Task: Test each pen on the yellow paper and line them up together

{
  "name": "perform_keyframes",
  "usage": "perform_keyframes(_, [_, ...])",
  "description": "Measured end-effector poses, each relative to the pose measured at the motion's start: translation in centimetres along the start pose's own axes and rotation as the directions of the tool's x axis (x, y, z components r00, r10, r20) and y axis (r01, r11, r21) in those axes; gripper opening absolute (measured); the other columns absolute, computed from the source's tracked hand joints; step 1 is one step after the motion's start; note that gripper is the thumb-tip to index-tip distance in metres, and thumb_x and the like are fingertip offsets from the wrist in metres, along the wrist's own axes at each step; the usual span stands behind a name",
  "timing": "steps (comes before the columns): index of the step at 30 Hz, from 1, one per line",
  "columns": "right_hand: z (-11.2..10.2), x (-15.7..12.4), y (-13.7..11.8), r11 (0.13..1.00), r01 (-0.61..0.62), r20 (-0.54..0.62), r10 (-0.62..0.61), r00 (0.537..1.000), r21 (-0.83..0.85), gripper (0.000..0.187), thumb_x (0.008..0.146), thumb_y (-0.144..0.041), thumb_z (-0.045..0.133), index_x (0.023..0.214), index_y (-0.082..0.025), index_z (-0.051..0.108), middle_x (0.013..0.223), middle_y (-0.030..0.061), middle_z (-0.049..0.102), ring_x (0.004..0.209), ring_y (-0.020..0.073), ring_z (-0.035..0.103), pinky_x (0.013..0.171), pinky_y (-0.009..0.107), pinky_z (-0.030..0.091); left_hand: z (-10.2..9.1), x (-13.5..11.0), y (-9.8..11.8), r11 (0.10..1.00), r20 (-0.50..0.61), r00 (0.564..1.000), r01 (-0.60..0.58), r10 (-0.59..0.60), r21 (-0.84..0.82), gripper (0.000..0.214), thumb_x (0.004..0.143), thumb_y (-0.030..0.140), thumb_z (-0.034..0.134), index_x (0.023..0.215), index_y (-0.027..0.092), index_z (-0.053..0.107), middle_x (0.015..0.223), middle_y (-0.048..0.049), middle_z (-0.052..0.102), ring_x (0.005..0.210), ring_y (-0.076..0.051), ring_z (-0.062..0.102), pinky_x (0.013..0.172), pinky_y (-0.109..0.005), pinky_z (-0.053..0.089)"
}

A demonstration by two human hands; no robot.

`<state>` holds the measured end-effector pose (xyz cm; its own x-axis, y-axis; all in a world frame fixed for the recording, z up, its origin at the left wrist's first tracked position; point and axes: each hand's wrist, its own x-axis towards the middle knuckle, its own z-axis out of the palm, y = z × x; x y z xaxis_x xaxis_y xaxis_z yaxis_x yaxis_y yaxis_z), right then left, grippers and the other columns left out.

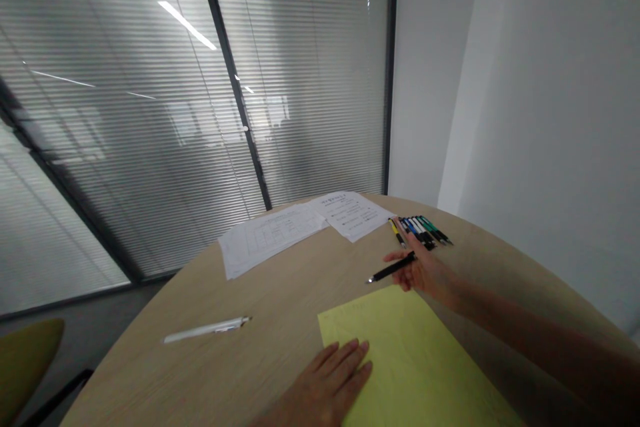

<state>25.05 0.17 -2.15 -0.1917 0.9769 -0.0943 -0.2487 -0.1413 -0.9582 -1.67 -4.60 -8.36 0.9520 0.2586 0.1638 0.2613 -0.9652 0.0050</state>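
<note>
Pinching a black pen (391, 268), the right grip (417, 270) sits beside the yellow sheet (415, 360); if the spread left grip (325, 383) slips, the sheet could skid

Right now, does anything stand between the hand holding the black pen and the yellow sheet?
Nothing visible: the right hand holds the black pen near the yellow sheet; the left hand rests at its edge.

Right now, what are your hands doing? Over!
Right hand holding black pen. Left hand flat on yellow paper. White pen off to the left, untouched.
</note>
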Motion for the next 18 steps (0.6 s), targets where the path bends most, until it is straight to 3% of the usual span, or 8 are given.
perform_keyframes(3, [0.7,-0.4,0.8,0.988,0.087,-0.018,-0.091,0.996,-0.129,0.032,0.062,-0.045,0.059,0.076,-0.016,0.055,0.06,0.0,0.057,0.048,0.009,0.049,0.042,0.02,0.034,-0.1,0.1,0.1,1.0,-0.005,1.0,0.007,-0.007,-0.001,0.049,0.089,0.029,0.034,0.133,0.015,0.018,0.136,-0.0132,0.028,0.123,-0.025,0.026,0.096,-0.039,0.031])
perform_keyframes(5, [1.3,-0.6,1.5,0.951,0.168,-0.067,-0.192,0.979,-0.259,0.025,0.057,-0.033,0.065,0.069,-0.017,0.051,0.055,-0.005,0.051,0.046,0.0066,0.043,0.042,0.018,0.032,-0.3,0.1,0.2,1.0,0.001,1.0,0.011,-0.011,-0.013,0.05,0.089,0.03,0.035,0.133,0.016,0.018,0.136,-0.0133,0.028,0.123,-0.025,0.026,0.096,-0.04,0.031])
perform_keyframes(9, [2.5,-0.6,2.6,0.88,0.188,-0.131,-0.269,0.954,-0.436,0.021,0.062,-0.029,0.058,0.06,-0.019,0.04,0.044,-0.01,0.034,0.039,0.0044,0.029,0.037,0.018,0.023,-0.4,0.2,0.2,1.0,0.012,1.0,0.009,-0.008,-0.019,0.051,0.088,0.032,0.035,0.134,0.016,0.017,0.136,-0.0133,0.027,0.123,-0.025,0.026,0.096,-0.04,0.031])
perform_keyframes(14, [3.1,-0.3,3.5,0.884,0.185,0.039,-0.187,0.982,-0.43,0.022,0.073,-0.033,0.046,0.088,-0.017,0.049,0.06,-0.0034,0.051,0.048,0.0076,0.043,0.042,0.019,0.03,0.1,0.0,0.0,1.0,-0.018,1.0,-0.002,0.002,0.005,0.05,0.089,0.03,0.034,0.133,0.016,0.017,0.135,-0.0134,0.029,0.123,-0.025,0.028,0.096,-0.04,0.032])
perform_keyframes(18, [3.0,0.0,3.9,0.804,0.218,0.007,-0.257,0.966,-0.553,0.009,0.07,-0.027,0.051,0.068,-0.018,0.05,0.06,-0.004,0.048,0.054,0.0089,0.043,0.047,0.02,0.031,0.1,-0.1,0.1,1.0,-0.027,1.0,-0.015,0.015,0.013,0.051,0.089,0.033,0.032,0.134,0.015,0.015,0.136,-0.0136,0.027,0.123,-0.025,0.026,0.095,-0.04,0.032])
